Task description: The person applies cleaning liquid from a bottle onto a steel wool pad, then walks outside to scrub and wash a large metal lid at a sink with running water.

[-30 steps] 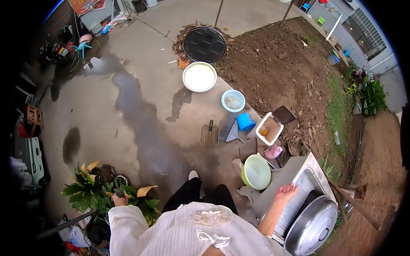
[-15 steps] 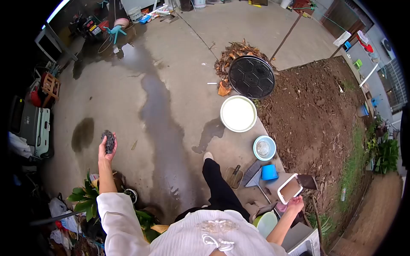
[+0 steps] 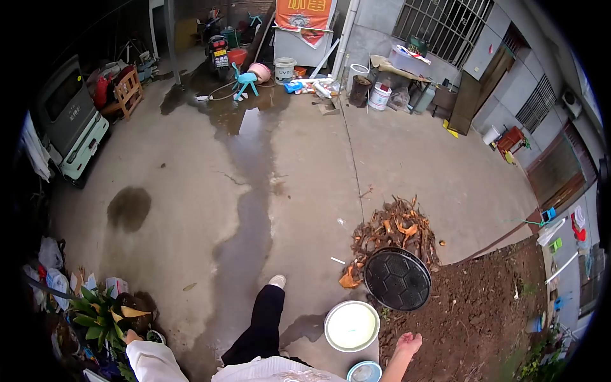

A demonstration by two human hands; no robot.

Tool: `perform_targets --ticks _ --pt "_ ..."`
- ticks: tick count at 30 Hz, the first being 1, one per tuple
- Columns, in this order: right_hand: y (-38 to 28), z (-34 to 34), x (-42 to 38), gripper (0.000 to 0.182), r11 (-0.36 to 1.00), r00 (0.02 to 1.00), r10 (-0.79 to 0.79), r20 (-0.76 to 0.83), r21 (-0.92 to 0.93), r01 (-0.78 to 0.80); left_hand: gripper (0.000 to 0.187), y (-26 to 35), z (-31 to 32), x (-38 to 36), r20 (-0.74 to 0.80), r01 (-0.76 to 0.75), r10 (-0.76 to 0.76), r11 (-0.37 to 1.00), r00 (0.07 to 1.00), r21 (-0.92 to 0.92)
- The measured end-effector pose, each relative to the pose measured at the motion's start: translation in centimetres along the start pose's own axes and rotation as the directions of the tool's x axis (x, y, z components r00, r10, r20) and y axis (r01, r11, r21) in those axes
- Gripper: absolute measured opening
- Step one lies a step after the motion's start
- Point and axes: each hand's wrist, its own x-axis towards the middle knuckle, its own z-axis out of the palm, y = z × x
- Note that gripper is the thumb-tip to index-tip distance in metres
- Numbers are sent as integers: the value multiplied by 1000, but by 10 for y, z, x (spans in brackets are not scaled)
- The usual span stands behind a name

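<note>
My left hand (image 3: 132,335) is at the lower left beside a potted leafy plant (image 3: 95,316); its fingers are mostly out of sight, so whatever it holds cannot be seen. At the lower right, my right hand (image 3: 409,344) hovers over the soil edge with fingers loosely curled and nothing visible in them. Left of it stands a round white basin (image 3: 352,349) of pale liquid. Below that, a small light-blue basin (image 3: 350,372) is cut off by the frame edge. A round black lid-like disc (image 3: 398,278) with a hexagon pattern lies beyond the white basin.
Dry brown leaves (image 3: 398,226) are heaped behind the black disc. Bare soil (image 3: 484,305) borders the concrete on the right. A wet streak (image 3: 251,210) runs down the yard. A vehicle (image 3: 70,127) stands left; a blue stool (image 3: 245,79) and buckets line the back.
My view has tilted up toward the far yard. My left hand, which held a dark grey wad, is now low by the plant. My right hand is away from the rectangular container.
</note>
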Motion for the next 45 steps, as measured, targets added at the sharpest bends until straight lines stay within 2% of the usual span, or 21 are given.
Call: perform_targets --ticks 3,6,8,10,12,14,16,20,22,24,25,26,28,30,31,34,38,40,43,44,45 --pt "31 100 12 30 998 997 60 42 28 -61 13 132 -4 45 192 417 -370 797 909 -436" --pt "55 190 25 41 991 989 124 -85 62 -119 9 305 -6 91 567 669 -413 158 713 -726" --pt "33 255 -14 44 963 971 233 -49 151 -224 6 444 -68 118 728 751 -234 17 644 -660" --pt "43 267 20 37 958 991 96 -96 279 -65 4 603 -39 123 807 806 -11 53 591 -589" --pt "55 265 114 38 960 995 10 -104 281 19 4 763 -82 126 710 657 265 269 653 -704" --pt "47 291 144 36 947 990 -90 -113 298 120 7 913 -131 118 551 505 594 264 586 -822" --pt "44 347 166 32 933 953 -161 -257 275 232 16 1028 -233 75 477 585 726 128 495 -801" --pt "50 442 222 24 931 950 -49 -309 331 156 25 1194 -336 50 266 737 890 -106 369 -668" --pt "72 472 289 22 906 951 -68 -300 380 185 22 1240 -370 42 241 751 877 -181 415 -635" --pt "66 534 288 21 908 968 -47 -246 393 144 17 1277 -372 69 362 457 684 46 633 -888" --pt "65 566 301 21 905 962 -45 -270 396 154 14 1312 -324 106 380 432 458 -8 804 -902" --pt "59 596 311 21 904 955 -45 -292 395 163 20 1323 -334 114 548 559 110 -144 829 -817" --pt "56 650 330 21 926 946 -148 -289 295 235 21 1328 -306 126 547 490 -82 -350 833 -798" --pt "46 705 351 23 898 913 -81 -399 368 240 14 1335 -272 148 507 449 -257 -254 823 -857" --pt "42 714 372 21 925 955 -35 -294 352 142 13 1341 -270 142 509 464 -282 -214 813 -859" --pt "20 789 414 18 912 948 76 -310 406 60 10 1405 -271 129 516 501 -255 -126 818 -856" --pt "-25 895 427 15 859 946 121 -303 510 54 6 1581 -276 78 593 587 65 88 803 -805" --pt "-55 936 428 14 846 948 100 -302 528 79 5 1692 -286 39 727 662 36 384 686 -644" --pt "-86 981 414 12 801 946 80 -316 585 127 7 1860 -314 -60 666 219 370 747 647 -628" --pt "-94 989 413 11 782 942 63 -330 602 159 14 1929 -309 -83 695 -17 476 831 539 -556" --pt "-101 996 414 11 768 935 47 -351 611 191 20 1974 -351 -138 623 -223 650 749 435 -624"
